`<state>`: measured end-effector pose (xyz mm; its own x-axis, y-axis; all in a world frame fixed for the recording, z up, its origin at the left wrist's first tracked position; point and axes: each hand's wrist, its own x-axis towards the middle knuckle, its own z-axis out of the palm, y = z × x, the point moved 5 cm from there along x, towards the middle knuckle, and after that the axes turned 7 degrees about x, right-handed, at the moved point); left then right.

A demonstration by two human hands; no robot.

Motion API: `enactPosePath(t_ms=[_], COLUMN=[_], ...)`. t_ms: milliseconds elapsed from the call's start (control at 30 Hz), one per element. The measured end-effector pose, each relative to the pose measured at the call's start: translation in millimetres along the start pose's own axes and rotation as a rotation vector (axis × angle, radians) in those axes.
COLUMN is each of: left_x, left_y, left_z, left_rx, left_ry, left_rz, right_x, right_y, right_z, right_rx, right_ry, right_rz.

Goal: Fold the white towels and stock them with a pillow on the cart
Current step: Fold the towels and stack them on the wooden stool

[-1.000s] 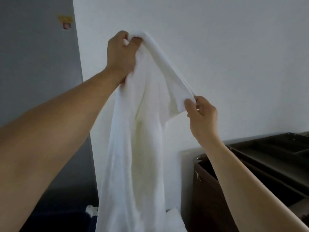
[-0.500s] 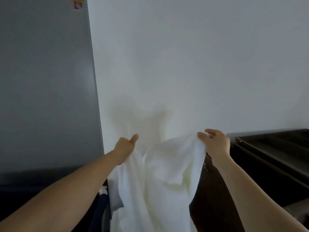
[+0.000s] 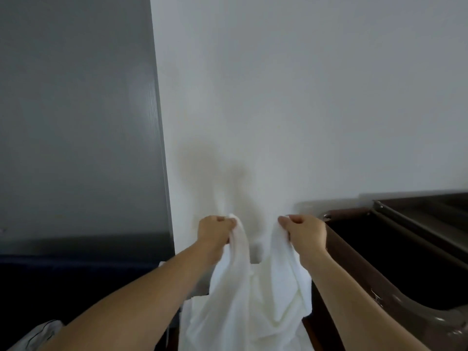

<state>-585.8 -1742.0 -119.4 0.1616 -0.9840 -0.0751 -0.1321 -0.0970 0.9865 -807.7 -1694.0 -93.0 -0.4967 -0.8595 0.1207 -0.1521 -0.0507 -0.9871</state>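
Note:
A white towel (image 3: 243, 307) hangs in front of me, held up by its top edge at about waist height. My left hand (image 3: 215, 233) grips one upper corner in a fist. My right hand (image 3: 305, 233) grips the other upper corner the same way. The edge between the two hands sags into a dip, and the rest of the cloth falls in loose folds out of the bottom of the view. The dark brown cart (image 3: 379, 252) stands at my right, its open bin just beside my right hand.
A white wall (image 3: 304, 97) is straight ahead, with a grey panel (image 3: 76, 122) to its left. Dark trays (image 3: 430, 211) sit on the cart top at right. A pale bag or cloth (image 3: 43, 334) shows at the bottom left corner.
Both hands came down from head height to waist height with the towel. They moved closer together at the same level, each now holding a corner in a fist.

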Motion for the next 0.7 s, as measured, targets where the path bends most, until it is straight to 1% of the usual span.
enactPosePath(t_ms=[67,100,200,367,467,600,667,700], left_x=[-14.7,-19.3,-33.7,-54.3,-62.4,-67.8,-71.9,-74.0], left_y=[-2.7,-6.5,-15.3,-23.9,-25.4,-29.5,-31.3,-29.8], left_z=[21.3,29.3,38.4,36.9,39.9,39.4,38.8,38.5], left_rx=[-0.030,-0.005,0.080,0.166,0.233,0.436,0.482,0.490], left_ry=[-0.070,-0.084,-0.074,-0.023,0.002,-0.010,-0.057,-0.085], left_rz=[0.047,0.067,0.144,0.213,0.258,0.339,0.377,0.403], right_x=[-16.1,-23.1,-41.4,-50.8,-60.8,-74.1,-77.8,-77.8], right_y=[-8.9,-10.7,-7.0,4.8,5.8,16.3,21.1,23.3], right_z=[16.8,23.7,31.3,27.8,30.2,35.2,36.4,35.6], right_rx=[-0.058,-0.112,-0.224,-0.234,-0.238,-0.286,-0.297,-0.256], right_ry=[-0.055,-0.076,-0.111,-0.104,-0.109,-0.145,-0.189,-0.214], right_rz=[-0.078,-0.128,-0.209,-0.212,-0.243,-0.263,-0.248,-0.221])
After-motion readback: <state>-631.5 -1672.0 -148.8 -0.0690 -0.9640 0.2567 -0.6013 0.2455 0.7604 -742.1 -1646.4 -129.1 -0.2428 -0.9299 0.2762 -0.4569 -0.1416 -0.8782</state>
